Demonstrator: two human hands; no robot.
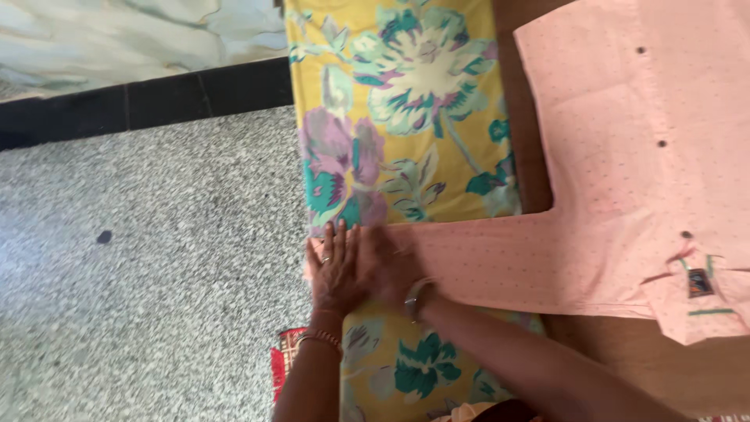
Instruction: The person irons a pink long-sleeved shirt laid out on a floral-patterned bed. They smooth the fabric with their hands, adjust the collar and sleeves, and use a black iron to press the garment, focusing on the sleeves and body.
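Floor (156, 258): grey speckled stone, left of the bed.
Floral sheet (406, 117): yellow with big flowers, covers the bed.
Pink shirt (625, 156): lies buttoned and flat, collar at right, one sleeve (500, 254) stretched left across the sheet.
Left hand (334, 270): flat, fingers spread, pressing the cuff end.
Right hand (391, 262): flat on the sleeve, touching the left, gripping nothing.
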